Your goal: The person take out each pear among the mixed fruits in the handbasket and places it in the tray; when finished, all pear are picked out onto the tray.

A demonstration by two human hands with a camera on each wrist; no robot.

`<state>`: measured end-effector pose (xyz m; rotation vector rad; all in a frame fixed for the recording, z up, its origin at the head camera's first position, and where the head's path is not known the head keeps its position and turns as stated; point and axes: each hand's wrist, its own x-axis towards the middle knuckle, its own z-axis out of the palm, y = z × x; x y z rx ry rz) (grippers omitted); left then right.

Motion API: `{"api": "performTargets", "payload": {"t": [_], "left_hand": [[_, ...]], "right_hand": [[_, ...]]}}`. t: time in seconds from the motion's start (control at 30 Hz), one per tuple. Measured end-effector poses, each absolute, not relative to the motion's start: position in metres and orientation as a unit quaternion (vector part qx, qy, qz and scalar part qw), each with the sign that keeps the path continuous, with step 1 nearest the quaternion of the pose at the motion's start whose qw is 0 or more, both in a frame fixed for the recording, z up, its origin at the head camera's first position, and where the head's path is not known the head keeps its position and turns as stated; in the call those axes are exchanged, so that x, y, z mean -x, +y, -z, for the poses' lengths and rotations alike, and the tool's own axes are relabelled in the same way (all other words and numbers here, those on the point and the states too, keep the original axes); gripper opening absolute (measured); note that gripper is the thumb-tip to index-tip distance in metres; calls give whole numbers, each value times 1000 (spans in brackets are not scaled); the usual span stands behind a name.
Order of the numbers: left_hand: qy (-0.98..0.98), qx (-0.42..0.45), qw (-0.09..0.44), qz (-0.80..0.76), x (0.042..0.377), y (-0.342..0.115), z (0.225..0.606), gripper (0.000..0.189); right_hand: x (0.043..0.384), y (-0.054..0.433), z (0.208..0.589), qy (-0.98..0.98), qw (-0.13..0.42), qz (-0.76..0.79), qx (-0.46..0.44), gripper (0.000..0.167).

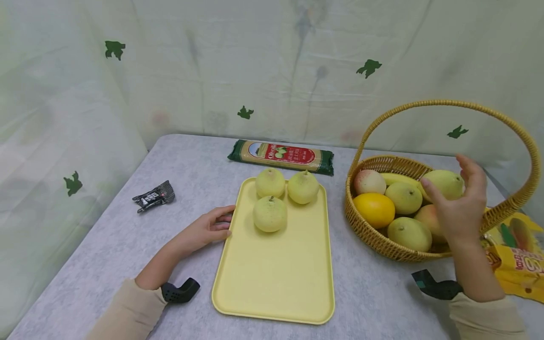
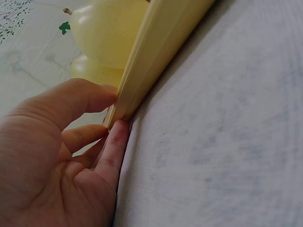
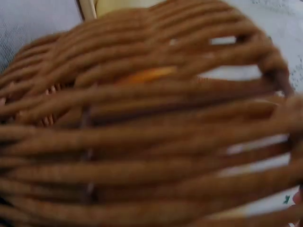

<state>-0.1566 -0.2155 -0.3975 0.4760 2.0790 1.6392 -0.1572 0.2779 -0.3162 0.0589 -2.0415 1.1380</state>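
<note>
The right hand [image 1: 461, 215] is over the right side of the wicker basket [image 1: 397, 250], thumb and fingers spread wide on either side of a pale green fruit [image 1: 444, 183]. Whether the fingertips touch it cannot be told; the right-wrist view shows only blurred weave near the lens. The fruit lies at the basket's back right, just beyond the palm, its long axis running roughly left to right, across the hand's forward line. The right hand is clearly the nearer; the left hand [image 1: 208, 228] is well apart, its thumb and fingertips resting against the left rim of the yellow tray [image 1: 276, 283], with no full grip shown. The tray stands left of the basket, long axis running away from the person, three pale yellow-green fruits [image 1: 270, 215] grouped toward its far end.
</note>
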Motion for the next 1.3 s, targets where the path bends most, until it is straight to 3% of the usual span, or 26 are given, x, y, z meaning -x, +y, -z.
{"api": "performTargets", "payload": {"t": [0.5,1.1,1.3], "left_hand": [[758,-170,223,-590,157,-216,398,66],[754,-172,219,-595,156,-214,397,66],[754,-172,219,-595,156,-214,398,66]], "right_hand": [[161,296,326,-819,333,-464,62,65],[163,309,329,-825,167,-520,148,72],[181,340,353,-804,124,-558,164,75]]}}
